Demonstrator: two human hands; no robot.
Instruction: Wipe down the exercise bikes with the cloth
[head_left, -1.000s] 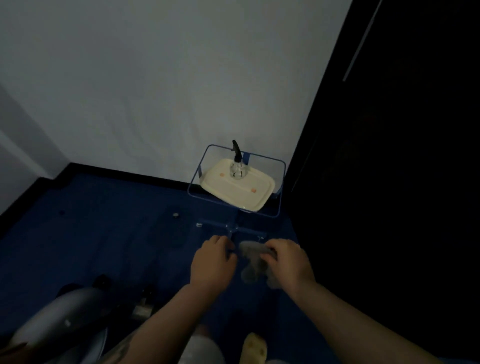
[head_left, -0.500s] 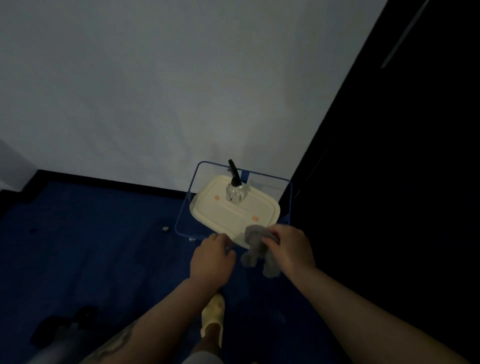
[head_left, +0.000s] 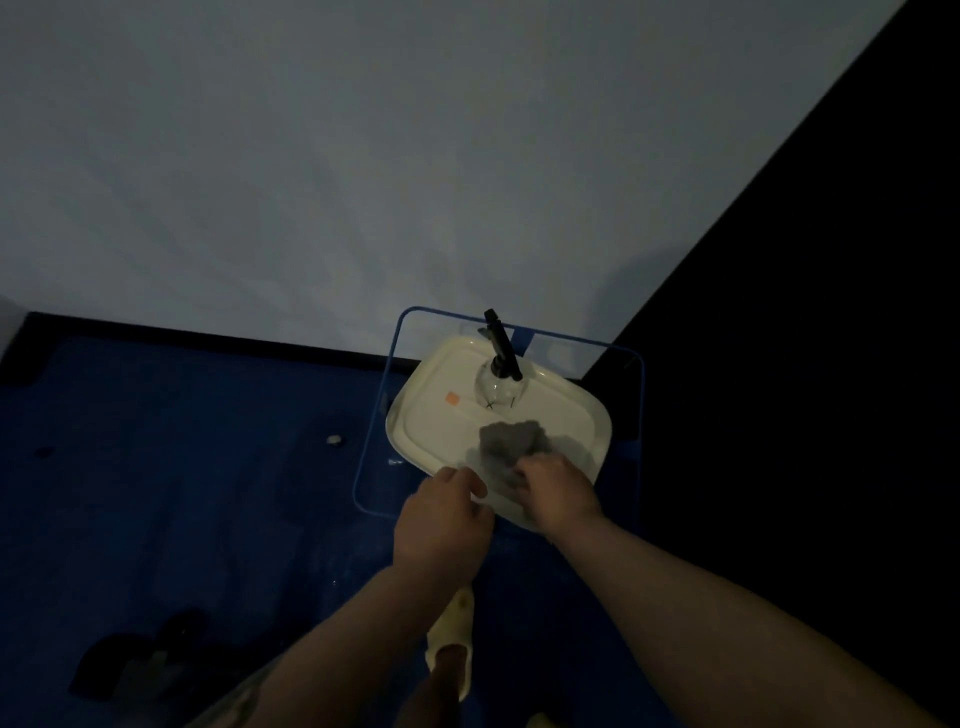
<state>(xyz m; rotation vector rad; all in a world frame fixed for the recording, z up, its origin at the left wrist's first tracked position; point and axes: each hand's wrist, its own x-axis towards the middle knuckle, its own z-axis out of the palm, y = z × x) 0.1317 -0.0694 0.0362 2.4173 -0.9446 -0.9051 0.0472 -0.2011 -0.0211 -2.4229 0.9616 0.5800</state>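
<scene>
A crumpled grey cloth (head_left: 506, 444) lies on the near part of a cream tray (head_left: 441, 421). My right hand (head_left: 558, 486) grips the cloth's near edge with closed fingers. Just to the cloth's left, my left hand (head_left: 441, 525) hovers at the tray's front rim with curled fingers and nothing visible in it. A clear spray bottle (head_left: 498, 384) with a black trigger head stands upright at the back of the tray. Only a dark part of an exercise bike's base (head_left: 140, 660) shows at the lower left.
The tray rests on a blue wire-frame stand (head_left: 379, 415) in the corner, against a white wall (head_left: 363, 156). A black wall (head_left: 805, 364) fills the right side. The floor is dark blue, with a small pale object (head_left: 335, 440) on it. My foot in a pale slipper (head_left: 452, 644) is below.
I have stepped closer to the stand. My right hand has carried the cloth forward and lowered it onto the tray, and the left hand has followed to the tray's rim.
</scene>
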